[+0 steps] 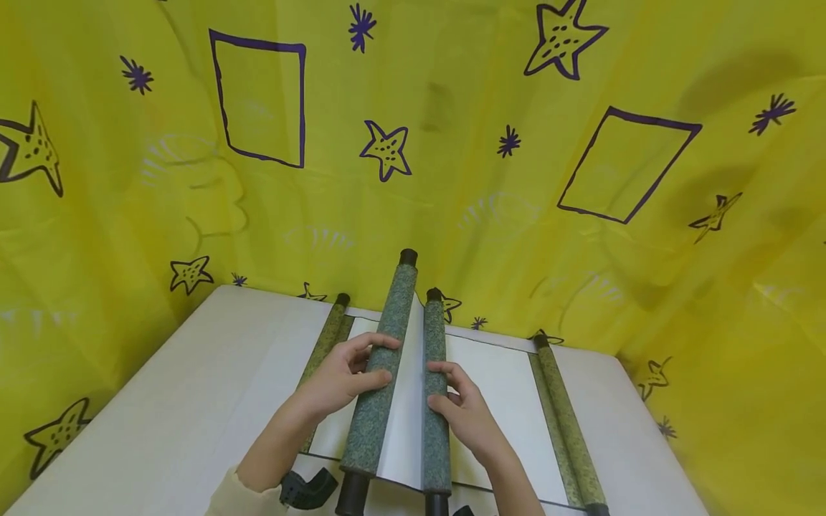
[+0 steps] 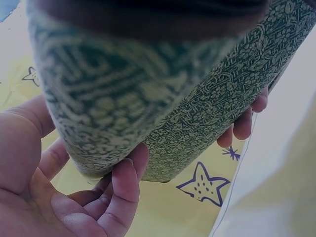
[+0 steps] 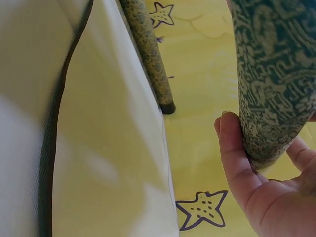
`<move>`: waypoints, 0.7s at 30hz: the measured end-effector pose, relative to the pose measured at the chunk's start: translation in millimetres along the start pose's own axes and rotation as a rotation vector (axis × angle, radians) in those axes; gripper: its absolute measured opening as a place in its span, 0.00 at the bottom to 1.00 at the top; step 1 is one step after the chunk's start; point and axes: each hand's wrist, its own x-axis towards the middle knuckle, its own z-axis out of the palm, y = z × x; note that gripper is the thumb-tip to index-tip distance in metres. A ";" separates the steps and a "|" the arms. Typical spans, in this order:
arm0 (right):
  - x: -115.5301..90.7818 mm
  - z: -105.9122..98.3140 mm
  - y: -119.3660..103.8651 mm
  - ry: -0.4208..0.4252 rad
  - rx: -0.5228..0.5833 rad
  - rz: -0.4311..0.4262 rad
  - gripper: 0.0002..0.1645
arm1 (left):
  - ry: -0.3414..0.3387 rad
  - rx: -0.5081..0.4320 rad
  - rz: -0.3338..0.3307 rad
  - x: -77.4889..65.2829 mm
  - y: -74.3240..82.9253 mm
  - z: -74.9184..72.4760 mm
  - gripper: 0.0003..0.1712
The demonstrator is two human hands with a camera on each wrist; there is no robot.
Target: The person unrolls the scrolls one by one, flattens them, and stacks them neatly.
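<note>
Two green patterned scroll rolls stand side by side in the head view, a strip of white paper between them. My left hand point(image 1: 342, 373) grips the left green roll point(image 1: 381, 380), whose dark end caps show at both ends. My right hand point(image 1: 467, 408) holds the right green roll point(image 1: 436, 430) between thumb and fingers. In the left wrist view, fingers and thumb curl round the green brocade point(image 2: 207, 103). The right wrist view has fingers wrapped about the other roll point(image 3: 271, 74). White sheets point(image 1: 497, 401) run outward from both rolls.
Olive patterned rolls lie at the outer ends, one on the left point(image 1: 325, 337) and one on the right point(image 1: 568, 423). Beneath is a white table point(image 1: 226, 373). A yellow curtain point(image 1: 439, 201) with stars hangs behind. Near my left wrist sits a black curved object point(image 1: 310, 491).
</note>
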 end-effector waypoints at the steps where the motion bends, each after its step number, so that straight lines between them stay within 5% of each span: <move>1: 0.2 0.0 0.8 -0.006 0.005 0.003 0.29 | 0.002 0.002 -0.006 -0.6 0.2 -0.2 0.24; 21: 1.4 0.1 3.1 0.019 -0.016 0.005 0.28 | 0.006 -0.022 0.030 -3.2 2.4 -6.3 0.24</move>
